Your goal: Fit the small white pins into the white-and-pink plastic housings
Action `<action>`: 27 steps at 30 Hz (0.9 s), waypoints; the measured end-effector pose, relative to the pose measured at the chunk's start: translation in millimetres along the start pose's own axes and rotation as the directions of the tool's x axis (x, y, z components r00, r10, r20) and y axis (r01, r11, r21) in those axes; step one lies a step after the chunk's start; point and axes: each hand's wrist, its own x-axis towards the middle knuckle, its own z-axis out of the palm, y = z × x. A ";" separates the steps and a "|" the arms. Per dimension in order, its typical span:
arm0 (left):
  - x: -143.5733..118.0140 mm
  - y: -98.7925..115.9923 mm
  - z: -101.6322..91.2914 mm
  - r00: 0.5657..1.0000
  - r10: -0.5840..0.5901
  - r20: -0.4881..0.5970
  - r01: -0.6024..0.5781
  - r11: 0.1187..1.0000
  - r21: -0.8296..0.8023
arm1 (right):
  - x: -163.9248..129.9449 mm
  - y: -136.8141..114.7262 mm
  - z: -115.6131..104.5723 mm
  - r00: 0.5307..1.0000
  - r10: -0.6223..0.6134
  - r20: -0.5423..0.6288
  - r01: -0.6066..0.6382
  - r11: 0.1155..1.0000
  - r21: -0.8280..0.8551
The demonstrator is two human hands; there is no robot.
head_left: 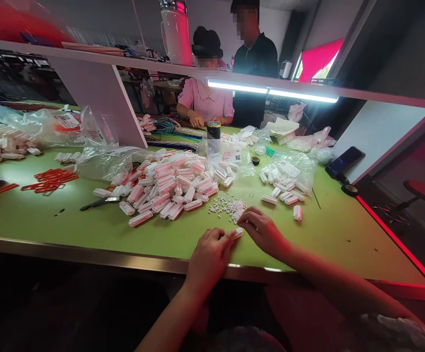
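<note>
2 hands on 1 white connector [237,233] at counter [87,234] edge: left hand [209,256] pinching it, right hand [263,231] pinching other end. Best keep grip steady, small pins [230,208] close.

Looks like a small assembly workshop to me, a hand-work production line. There's a long green workbench [87,230] with a metal edge, heaps of white plastic connector housings [171,188], clear parts bags [102,164], red clips [51,180], a tube light [271,91] under the shelf [362,93], and a co-worker in pink [205,100] working opposite.
</note>
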 end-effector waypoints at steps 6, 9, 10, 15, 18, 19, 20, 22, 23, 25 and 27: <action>-1.6 -4.2 3.4 0.997 -0.073 -0.031 0.071 0.996 -0.057 | -3.2 1.0 5.2 0.994 -0.037 0.104 0.046 0.995 -0.090; -0.7 -2.0 0.5 0.997 -0.081 -0.008 0.080 0.994 -0.079 | -3.8 -0.4 7.2 0.990 -0.038 0.134 0.057 0.988 -0.146; -0.4 -1.3 -0.5 0.997 -0.082 -0.003 0.081 0.993 -0.082 | -4.0 -0.9 7.7 0.990 -0.036 0.139 0.059 0.985 -0.164; 0.1 -0.6 -1.5 0.996 -0.086 -0.003 0.085 0.992 -0.091 | -4.5 -1.1 10.3 0.986 -0.053 0.161 0.089 0.970 -0.225; -0.2 -1.4 -0.6 0.997 -0.082 -0.007 0.081 0.992 -0.101 | -4.9 1.5 12.5 0.981 -0.079 0.175 0.122 0.959 -0.257; -0.3 -1.7 -0.4 0.997 -0.083 -0.009 0.082 0.991 -0.104 | -5.2 2.6 13.3 0.979 -0.088 0.184 0.137 0.952 -0.274; -0.4 -1.9 -0.3 0.996 -0.083 -0.008 0.082 0.991 -0.107 | -5.5 3.5 14.2 0.976 -0.099 0.196 0.155 0.943 -0.296; -0.5 -2.2 -0.4 0.996 -0.084 -0.004 0.083 0.990 -0.114 | -6.6 4.3 15.9 0.969 -0.123 0.216 0.195 0.915 -0.353; -0.4 -2.4 -0.4 0.996 -0.084 -0.002 0.083 0.990 -0.116 | -7.3 4.0 16.6 0.965 -0.135 0.224 0.215 0.898 -0.384; -0.4 -2.7 0.0 0.997 -0.082 -0.001 0.081 0.990 -0.113 | -9.0 2.1 17.4 0.959 -0.150 0.241 0.244 0.870 -0.429; -0.6 -3.1 0.9 0.997 -0.080 -0.012 0.078 0.992 -0.103 | -9.8 0.2 16.2 0.956 -0.156 0.248 0.252 0.870 -0.424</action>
